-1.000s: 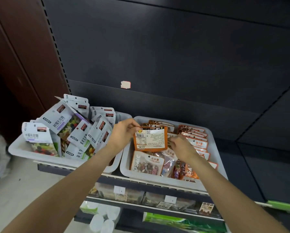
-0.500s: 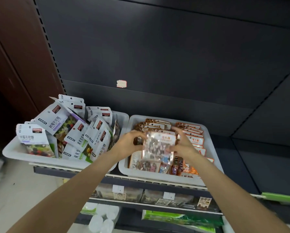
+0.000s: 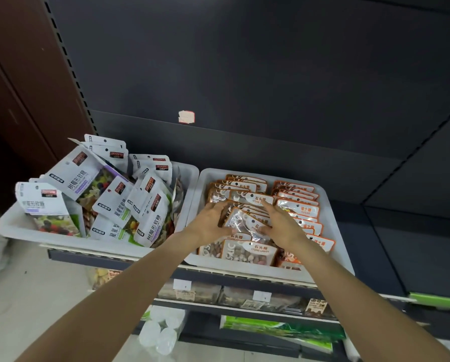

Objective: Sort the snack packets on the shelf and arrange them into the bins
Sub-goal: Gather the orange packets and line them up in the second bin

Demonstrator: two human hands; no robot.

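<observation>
The stone candy packet (image 3: 247,222) you are handling sits tilted in the left row of the right bin (image 3: 330,257), lying on top of other packets of the same kind. Your left hand (image 3: 210,222) holds its left edge, fingers laid over the packet's corner; whether the thumb curls under it cannot be told. Your right hand (image 3: 281,225) is spread with straight fingers, the palm against the packet's right side and the fingertips reaching over the packets behind.

In the same bin, more stone candy packets (image 3: 250,253) lie flat at the front and stand in a row at the back, while a second row of orange sugar packets (image 3: 298,209) fills the right half. Just beside it, touching along the rim, is the left bin (image 3: 12,227), heaped with white gummy packets (image 3: 150,220) leaning in all directions. Both bins rest on a dark shelf (image 3: 93,258). Below it, another shelf carries price tags (image 3: 182,284) and more packed goods. A small torn label (image 3: 186,117) sticks to the dark back panel above.
</observation>
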